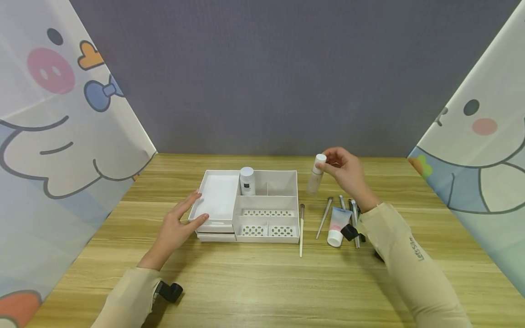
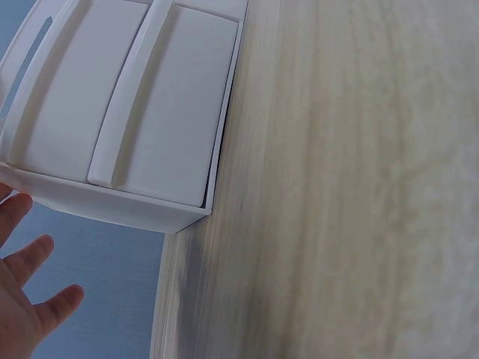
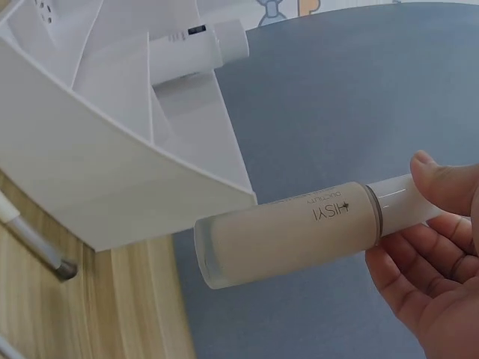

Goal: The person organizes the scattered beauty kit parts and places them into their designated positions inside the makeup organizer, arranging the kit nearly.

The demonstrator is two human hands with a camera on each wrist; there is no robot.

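Note:
My right hand [image 1: 346, 171] pinches the white cap of a foundation bottle [image 3: 292, 238], a clear cylinder of beige liquid. It hangs slightly tilted to the right of a white organizer box [image 1: 266, 199], near the box's back right corner. My left hand [image 1: 176, 228] rests with spread fingers at the box's left side, thumb on the front edge of the flat top and fingertips at the left edge. A white bottle with a dark label [image 1: 247, 182] stands in the back compartment. Two drawer fronts [image 2: 176, 105] show in the left wrist view.
Right of the box lie a white-handled makeup brush [image 1: 301, 230], another brush [image 1: 324, 217], a tube with a white cap [image 1: 338, 225] and several more slim brushes [image 1: 355, 223], partly hidden by the right sleeve. A grey panel [image 1: 262, 82] rises behind the wooden table [image 1: 246, 282].

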